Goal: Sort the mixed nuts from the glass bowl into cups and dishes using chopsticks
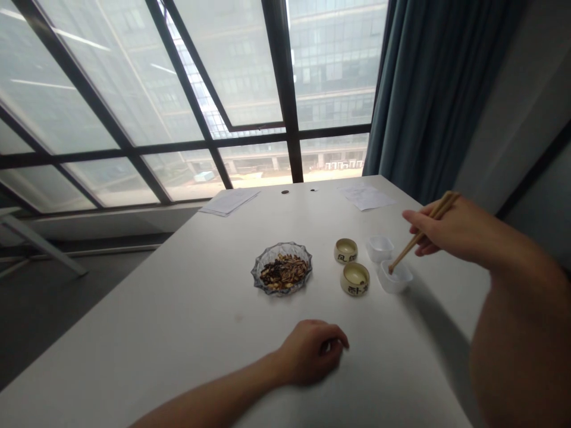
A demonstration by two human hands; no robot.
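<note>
Chopsticks (405,252) are pinched in the right hand's (450,229) grip, pointing down into the near plastic tub (395,285). The far plastic tub (379,251) and two small round cups (355,288) crowd close beside it. The tubs are nearer the right edge; the white surface (187,333) stretches wide left of the wavy-edged glass bowl (257,284) of brown bits (285,270). The left hand (312,352) is loose, half curled. Papers (229,202) lie by the far edge, with big windows (250,65) behind and a blue curtain (419,89) to the right.
</note>
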